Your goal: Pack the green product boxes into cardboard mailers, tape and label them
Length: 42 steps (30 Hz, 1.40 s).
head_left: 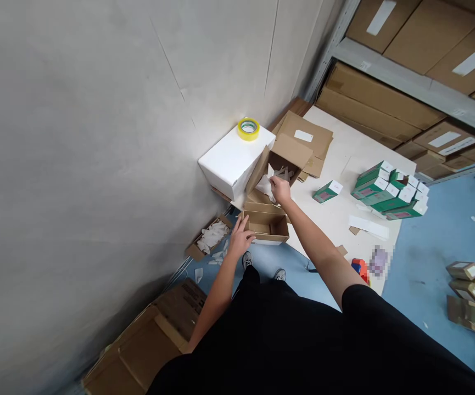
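My left hand [240, 237] rests on the near rim of a small open cardboard box [267, 225] at the table's near edge, fingers curled over the flap. My right hand [280, 190] reaches into a larger open cardboard box [286, 159] behind it and pinches white packing pieces [267, 185]. A yellow tape roll [248, 129] sits on a white box [233, 159] beside the wall.
Green and white cartons [387, 189] are stacked on the pale table [344, 214], one [328, 191] lying apart. A floor box with white pieces [210, 238] sits below. Flat cardboard [307, 137] lies behind; shelving with large cartons [385, 99] stands right. More boxes [470, 291] litter the blue floor.
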Motion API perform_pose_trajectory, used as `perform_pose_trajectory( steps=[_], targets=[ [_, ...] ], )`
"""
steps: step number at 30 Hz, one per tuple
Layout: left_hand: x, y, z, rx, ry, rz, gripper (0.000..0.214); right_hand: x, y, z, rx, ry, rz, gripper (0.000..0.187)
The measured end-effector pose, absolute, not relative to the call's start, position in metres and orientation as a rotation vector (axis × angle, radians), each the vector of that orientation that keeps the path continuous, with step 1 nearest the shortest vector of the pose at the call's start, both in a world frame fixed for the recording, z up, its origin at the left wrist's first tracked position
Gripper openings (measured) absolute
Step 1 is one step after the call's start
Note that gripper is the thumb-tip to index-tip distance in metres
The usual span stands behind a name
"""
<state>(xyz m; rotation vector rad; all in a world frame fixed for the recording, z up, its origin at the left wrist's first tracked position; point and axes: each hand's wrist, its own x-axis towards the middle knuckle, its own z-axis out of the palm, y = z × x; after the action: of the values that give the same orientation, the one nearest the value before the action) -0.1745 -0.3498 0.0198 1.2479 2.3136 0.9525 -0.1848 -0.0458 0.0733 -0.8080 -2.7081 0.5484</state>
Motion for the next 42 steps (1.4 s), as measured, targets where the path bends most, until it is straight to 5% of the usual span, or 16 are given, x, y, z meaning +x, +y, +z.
perform_pose_trajectory(
  steps=[10,13,26,33,42],
  targets=[
    [-0.115,-0.301,0.035,1.311,2.354,0.969,0.012,-0.009,-0.097,0.094,-0.765,-2.568,1.089,0.028],
    [-0.088,-0.278,0.038,1.358,2.324,0.964,0.011,0.051,-0.094,0.084,-0.693,-2.585,1.218,0.04],
    [0.021,-0.142,0.029,1.67,2.032,0.834,0.015,0.232,-0.008,0.088,-1.169,-1.994,1.108,0.048],
    [0.04,-0.059,-0.006,1.717,1.868,0.676,0.013,0.256,0.015,0.075,-1.373,-1.868,1.083,0.053],
    [0.006,-0.029,-0.043,1.657,1.805,0.636,0.036,0.185,0.061,0.054,-1.4,-1.64,1.299,0.058]
  ],
)
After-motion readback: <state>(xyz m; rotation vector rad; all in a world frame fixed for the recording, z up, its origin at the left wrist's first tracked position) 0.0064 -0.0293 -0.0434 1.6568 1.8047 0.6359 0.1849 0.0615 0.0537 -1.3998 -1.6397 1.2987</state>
